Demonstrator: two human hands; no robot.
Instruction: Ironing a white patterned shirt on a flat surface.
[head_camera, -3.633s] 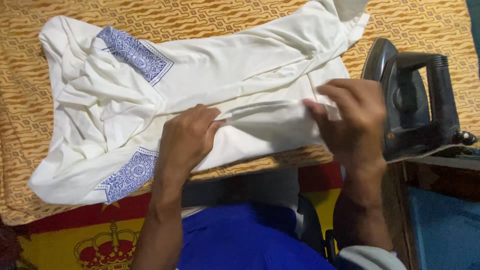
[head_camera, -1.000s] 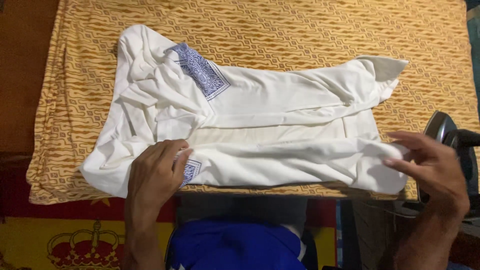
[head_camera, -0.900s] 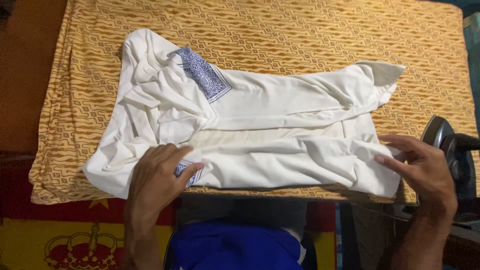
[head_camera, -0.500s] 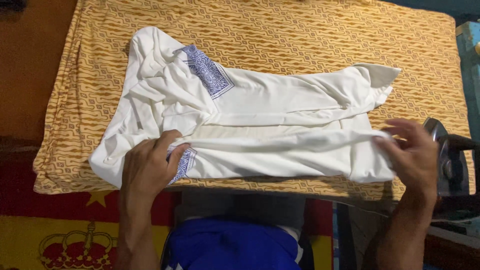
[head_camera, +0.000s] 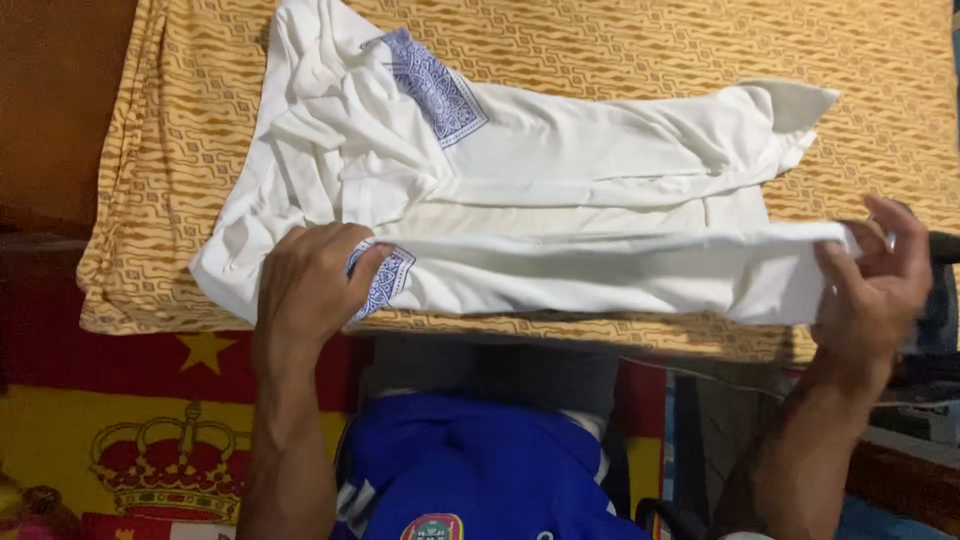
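Observation:
A white garment (head_camera: 560, 180) with blue patterned trim lies spread over an ironing surface covered in an orange patterned cloth (head_camera: 620, 50). My left hand (head_camera: 315, 285) presses down on the garment's near left part, fingers closed over a fold beside a blue trim patch (head_camera: 385, 280). My right hand (head_camera: 880, 275) pinches the garment's near right edge and lifts it slightly off the surface. A second blue trim patch (head_camera: 430, 85) lies near the top left.
A dark iron (head_camera: 940, 300) stands at the right edge, mostly hidden behind my right hand. Below the board hangs a red and yellow cloth with a crown design (head_camera: 150, 450). My blue shirt (head_camera: 470, 470) fills the bottom centre.
My right hand moved from beside the iron to the garment's right edge and took hold of it, pulling the near fold taut. My left hand gripped the fold near the blue trim.

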